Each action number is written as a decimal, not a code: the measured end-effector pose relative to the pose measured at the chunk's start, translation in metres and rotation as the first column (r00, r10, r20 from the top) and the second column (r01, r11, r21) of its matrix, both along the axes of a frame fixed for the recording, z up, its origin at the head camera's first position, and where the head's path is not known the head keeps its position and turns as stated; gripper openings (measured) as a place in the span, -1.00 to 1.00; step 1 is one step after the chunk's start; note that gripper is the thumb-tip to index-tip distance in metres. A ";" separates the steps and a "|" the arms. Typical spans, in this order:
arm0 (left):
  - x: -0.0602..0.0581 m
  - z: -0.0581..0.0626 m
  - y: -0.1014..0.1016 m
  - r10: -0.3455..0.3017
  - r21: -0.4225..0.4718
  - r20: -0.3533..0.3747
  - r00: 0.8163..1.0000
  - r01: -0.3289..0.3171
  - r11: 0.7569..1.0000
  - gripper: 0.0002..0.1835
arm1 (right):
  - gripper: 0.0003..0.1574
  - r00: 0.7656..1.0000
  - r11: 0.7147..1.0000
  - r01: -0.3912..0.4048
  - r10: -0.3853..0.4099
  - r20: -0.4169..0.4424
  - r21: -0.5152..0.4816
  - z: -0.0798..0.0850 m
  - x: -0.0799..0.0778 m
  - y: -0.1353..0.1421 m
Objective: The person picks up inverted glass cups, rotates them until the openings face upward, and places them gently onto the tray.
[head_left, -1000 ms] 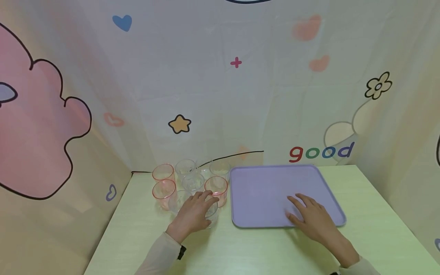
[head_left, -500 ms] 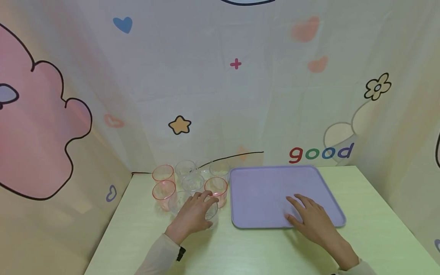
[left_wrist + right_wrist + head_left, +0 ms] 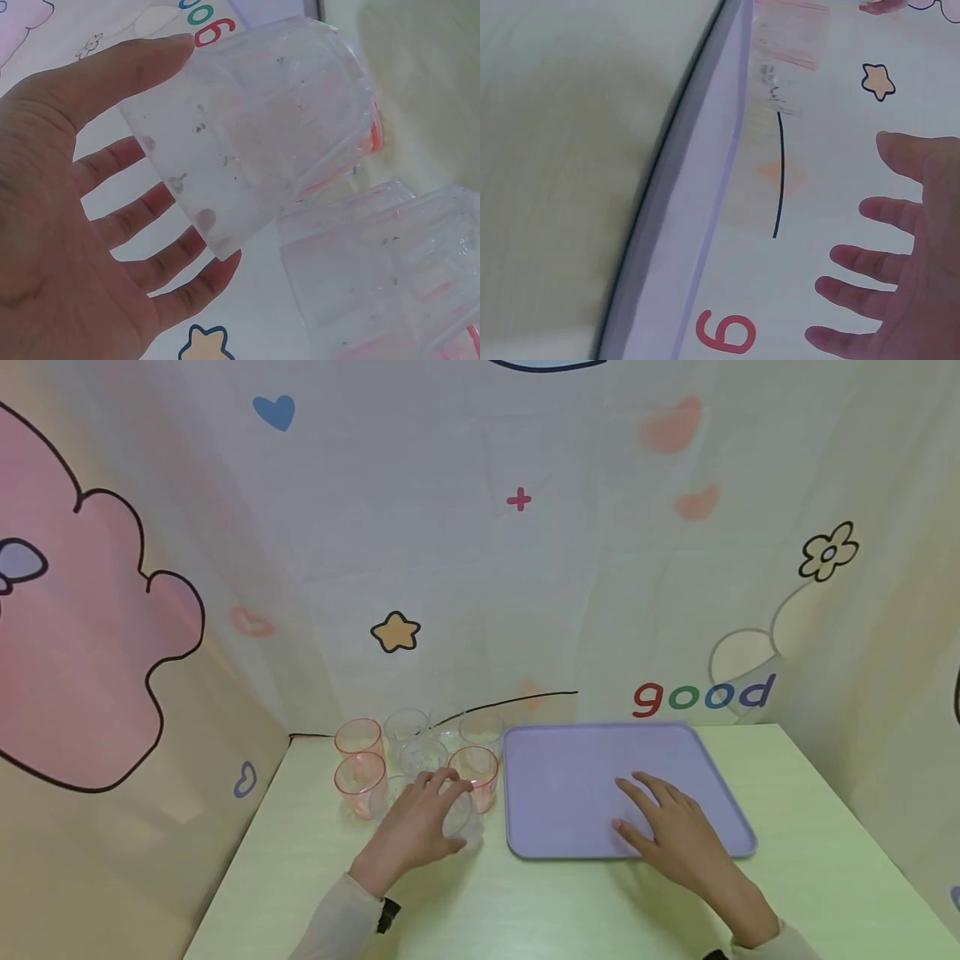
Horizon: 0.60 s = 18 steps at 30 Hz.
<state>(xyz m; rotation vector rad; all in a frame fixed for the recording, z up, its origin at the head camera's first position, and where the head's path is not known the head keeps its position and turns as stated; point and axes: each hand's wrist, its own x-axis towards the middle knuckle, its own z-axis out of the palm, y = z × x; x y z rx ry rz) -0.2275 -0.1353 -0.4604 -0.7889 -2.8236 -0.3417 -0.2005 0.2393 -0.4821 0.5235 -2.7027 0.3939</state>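
Note:
My left hand (image 3: pixel 411 827) is at the front of a group of cups and holds a clear cup (image 3: pixel 255 135) between thumb and fingers. In the left wrist view the thumb lies along one side of this cup, with the fingers at the opposite side of its rim. Another clear cup (image 3: pixel 367 262) stands beside it. A red-rimmed cup (image 3: pixel 474 777) is just behind the left fingers. My right hand (image 3: pixel 677 837) hovers over the front of a purple tray (image 3: pixel 570 789), fingers spread, holding nothing.
Two red-rimmed cups, the nearer one (image 3: pixel 360 783) in front of the other (image 3: pixel 359 737), stand at the group's left. Several clear cups (image 3: pixel 407 727) stand behind. A printed cloth (image 3: pixel 450 527) hangs along the back of the pale table (image 3: pixel 525 910).
The left hand has shifted slightly left, and the clear cup in it has moved a little. The right hand has drifted slightly left and back over the tray.

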 end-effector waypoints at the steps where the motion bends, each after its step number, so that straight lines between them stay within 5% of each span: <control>1: 0.000 0.001 0.000 -0.001 0.010 -0.006 1.000 0.001 1.000 -0.20 | -0.29 1.000 1.000 -0.004 0.004 -0.005 -0.003 0.001 0.000 -0.001; 18: 0.010 0.013 0.000 0.036 0.214 -0.086 0.996 -0.017 0.977 -0.22 | -0.27 0.987 0.990 -0.111 0.099 -0.130 -0.090 0.024 -0.010 -0.018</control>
